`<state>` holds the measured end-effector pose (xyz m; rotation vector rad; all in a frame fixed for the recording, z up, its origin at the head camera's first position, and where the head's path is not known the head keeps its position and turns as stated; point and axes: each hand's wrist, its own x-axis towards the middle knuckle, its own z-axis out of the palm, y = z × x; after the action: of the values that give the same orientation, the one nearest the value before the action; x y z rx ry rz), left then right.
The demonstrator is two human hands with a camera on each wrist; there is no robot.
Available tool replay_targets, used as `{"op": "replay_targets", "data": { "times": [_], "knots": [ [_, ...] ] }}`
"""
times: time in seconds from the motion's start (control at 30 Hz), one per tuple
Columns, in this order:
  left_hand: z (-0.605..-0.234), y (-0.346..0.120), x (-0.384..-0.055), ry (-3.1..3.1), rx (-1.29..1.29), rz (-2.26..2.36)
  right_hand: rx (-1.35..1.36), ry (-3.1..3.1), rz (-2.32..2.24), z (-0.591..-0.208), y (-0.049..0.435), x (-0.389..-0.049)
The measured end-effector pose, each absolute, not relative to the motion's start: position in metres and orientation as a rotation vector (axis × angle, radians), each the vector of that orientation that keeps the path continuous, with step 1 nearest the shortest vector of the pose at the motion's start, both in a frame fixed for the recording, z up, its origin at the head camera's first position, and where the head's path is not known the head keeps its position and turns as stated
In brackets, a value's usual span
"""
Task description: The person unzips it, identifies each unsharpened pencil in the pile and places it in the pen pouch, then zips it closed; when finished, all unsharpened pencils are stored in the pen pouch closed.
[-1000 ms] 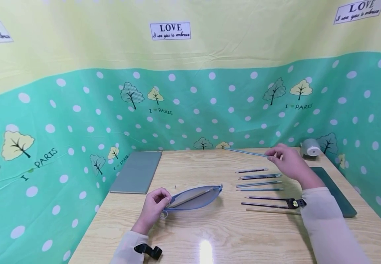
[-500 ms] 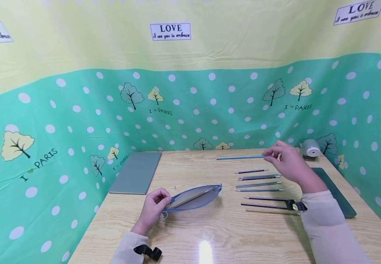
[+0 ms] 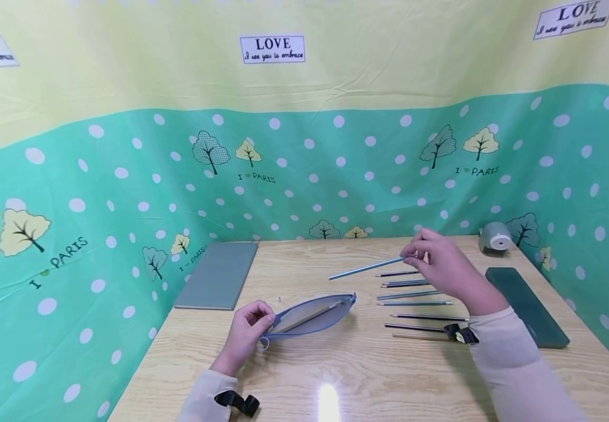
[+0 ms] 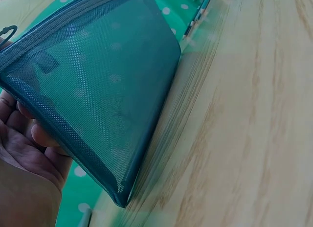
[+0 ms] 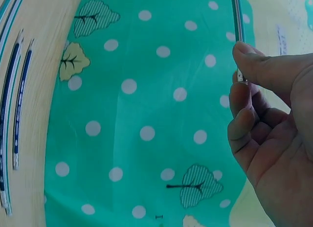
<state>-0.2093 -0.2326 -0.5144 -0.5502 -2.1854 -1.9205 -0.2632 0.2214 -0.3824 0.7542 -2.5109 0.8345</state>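
Note:
My left hand (image 3: 248, 328) pinches one end of a blue mesh zipper pouch (image 3: 312, 328), whose mouth gapes upward. Inside the pouch a long slim item, probably a pencil, shows along the opening. In the left wrist view the mesh side of the pouch (image 4: 107, 90) fills much of the picture, with fingers behind its edge. My right hand (image 3: 441, 266) pinches a blue pencil (image 3: 364, 269) by its end, holding it above the table and pointing left toward the pouch. The right wrist view has the pencil (image 5: 237, 21) between thumb and fingers.
Several pencils (image 3: 415, 304) lie in a loose column right of the pouch. A grey-green flat board or book (image 3: 218, 275) lies at back left. At right are a dark green case (image 3: 528, 308) and a grey pencil sharpener (image 3: 496, 239). A patterned curtain surrounds the table.
My right hand has moved left and slightly nearer, and the blue pencil's free end has swung down toward the pouch. The left hand and pouch have stayed in place.

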Motion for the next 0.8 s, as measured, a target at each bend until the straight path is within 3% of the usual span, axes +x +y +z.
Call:
{"op": "replay_targets", "data": {
  "times": [0.8],
  "knots": [
    [-0.515,-0.228,-0.209,-2.181,-0.562,-1.956,1.043,-2.567,0.758,-0.407,0.164,-0.254]
  ]
}}
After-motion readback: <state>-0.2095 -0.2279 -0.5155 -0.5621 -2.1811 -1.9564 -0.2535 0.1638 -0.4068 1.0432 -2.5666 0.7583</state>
